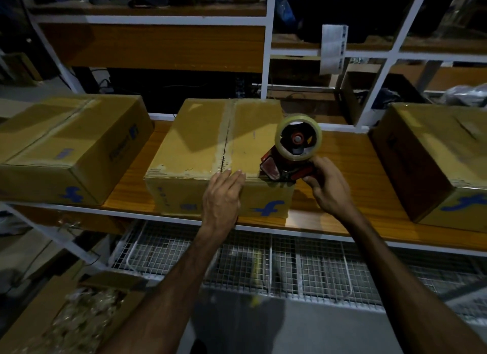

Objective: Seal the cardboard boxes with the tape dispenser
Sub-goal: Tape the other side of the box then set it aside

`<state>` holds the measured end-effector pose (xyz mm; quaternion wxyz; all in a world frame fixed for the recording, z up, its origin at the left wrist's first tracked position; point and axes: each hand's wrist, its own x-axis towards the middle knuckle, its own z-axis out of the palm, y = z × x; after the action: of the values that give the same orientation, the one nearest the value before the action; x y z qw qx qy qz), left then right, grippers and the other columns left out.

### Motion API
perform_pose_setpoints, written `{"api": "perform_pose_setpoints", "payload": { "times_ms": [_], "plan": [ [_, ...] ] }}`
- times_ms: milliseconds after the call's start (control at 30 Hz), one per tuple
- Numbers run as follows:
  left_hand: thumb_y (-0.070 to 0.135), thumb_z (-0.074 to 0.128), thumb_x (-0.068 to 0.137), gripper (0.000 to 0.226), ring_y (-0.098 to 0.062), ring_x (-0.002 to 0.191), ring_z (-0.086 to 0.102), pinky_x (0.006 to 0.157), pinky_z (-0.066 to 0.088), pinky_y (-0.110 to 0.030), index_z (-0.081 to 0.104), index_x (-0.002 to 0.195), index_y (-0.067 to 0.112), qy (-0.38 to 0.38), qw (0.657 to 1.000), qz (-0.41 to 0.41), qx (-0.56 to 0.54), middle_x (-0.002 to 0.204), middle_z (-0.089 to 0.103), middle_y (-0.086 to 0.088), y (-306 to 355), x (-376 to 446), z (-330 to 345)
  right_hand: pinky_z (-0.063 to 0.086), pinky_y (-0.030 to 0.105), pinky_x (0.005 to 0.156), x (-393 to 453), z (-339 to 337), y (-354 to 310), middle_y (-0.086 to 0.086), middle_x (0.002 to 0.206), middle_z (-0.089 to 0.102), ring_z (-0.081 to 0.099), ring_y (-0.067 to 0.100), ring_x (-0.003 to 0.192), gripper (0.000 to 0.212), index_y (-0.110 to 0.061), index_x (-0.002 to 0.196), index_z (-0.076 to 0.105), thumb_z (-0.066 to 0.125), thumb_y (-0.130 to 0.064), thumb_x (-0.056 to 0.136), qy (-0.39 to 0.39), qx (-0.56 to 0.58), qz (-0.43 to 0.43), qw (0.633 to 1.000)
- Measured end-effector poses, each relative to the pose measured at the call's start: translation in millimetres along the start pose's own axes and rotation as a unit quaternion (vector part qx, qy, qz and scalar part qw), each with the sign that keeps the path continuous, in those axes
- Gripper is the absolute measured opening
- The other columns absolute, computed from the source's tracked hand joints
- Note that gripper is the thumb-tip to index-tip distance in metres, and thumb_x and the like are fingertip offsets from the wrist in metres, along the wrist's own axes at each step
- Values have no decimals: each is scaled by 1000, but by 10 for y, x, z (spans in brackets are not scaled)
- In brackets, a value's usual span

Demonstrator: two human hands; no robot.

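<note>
At centre of the wooden counter (340, 153), squarely ahead: the middle cardboard box (210, 153), flaps closed, long seam running from 12 o'clock to 6 o'clock, old tape residue along it and the split showing dark near the front edge. Perched on the box's front top edge, at about 4 o'clock from its centre: the red tape dispenser (290, 153), clear roll upright, blade end aimed at 9 o'clock, apparently along the front edge and towards the seam's near end.

Right hand (329, 185) at 3 o'clock of the dispenser, fingers curled round the handle, firmly gripping. Left hand (224, 195) at 6 o'clock of the box, flat and open, fingers straight and together, pressing against the front face with fingertips reaching the top edge just beside the seam's near end. Holding nothing, only bracing.

Key relation: dispenser just to the right of the seam, seam's near end between the two hands, left hand the nearer to it. Likely next: shift the dispenser left to the seam, or a pull along the front edge; cannot tell which from here, nor whether any tape is already stuck down.

Farther out: a second box (68, 143) at 9 o'clock, a third box (434, 164) at 3 o'clock, each well apart from the middle one. Beyond, at 12 o'clock, white shelving (270, 50); below, at 6 o'clock, a wire mesh rack (316, 269).
</note>
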<state>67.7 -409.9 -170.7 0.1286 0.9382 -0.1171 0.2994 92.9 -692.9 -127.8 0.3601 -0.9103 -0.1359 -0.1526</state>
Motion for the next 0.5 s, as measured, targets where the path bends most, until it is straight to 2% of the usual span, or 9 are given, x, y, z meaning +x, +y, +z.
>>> {"api": "perform_pose_setpoints", "payload": {
  "times_ms": [100, 200, 300, 367, 500],
  "plan": [
    [-8, 63, 81, 56, -30, 131, 60, 116, 42, -51, 67, 135, 6, 4, 1000, 2, -6, 136, 69, -12, -6, -5, -3, 43, 36, 88, 30, -100, 34, -9, 123, 57, 50, 8, 114, 42, -27, 137, 58, 65, -10, 99, 4, -23, 0, 1000],
    [-7, 67, 82, 53, -30, 129, 63, 115, 44, -51, 67, 134, 6, 10, 1000, 6, -10, 134, 70, -12, -8, 3, -14, 48, 43, 94, 2, -341, 249, -4, 123, 59, 53, 14, 116, 43, -25, 137, 58, 66, -7, 98, 13, -34, 9, 999],
    [-1, 60, 85, 48, -30, 126, 65, 114, 45, -51, 68, 132, 7, 15, 1000, 18, -12, 131, 71, -12, -52, 9, -34, 53, 52, 90, -135, -614, 569, 2, 116, 60, 60, 26, 110, 44, -27, 135, 57, 68, -6, 98, 14, -56, -8, 998],
    [1, 56, 87, 47, -30, 125, 66, 113, 46, -51, 69, 132, 7, 11, 999, 32, -11, 131, 71, -11, -111, 15, -37, 55, 59, 89, -237, -687, 710, 8, 116, 62, 62, 31, 108, 41, -25, 135, 58, 69, -7, 99, 14, -29, -12, 999],
    [5, 53, 90, 45, -30, 124, 67, 111, 48, -53, 68, 132, 8, 4, 999, 49, -7, 130, 71, -11, -197, 18, -31, 54, 60, 87, -328, -664, 769, 8, 112, 62, 63, 32, 105, 36, -25, 128, 60, 70, -6, 99, 15, -17, -6, 1000]
  ]
}}
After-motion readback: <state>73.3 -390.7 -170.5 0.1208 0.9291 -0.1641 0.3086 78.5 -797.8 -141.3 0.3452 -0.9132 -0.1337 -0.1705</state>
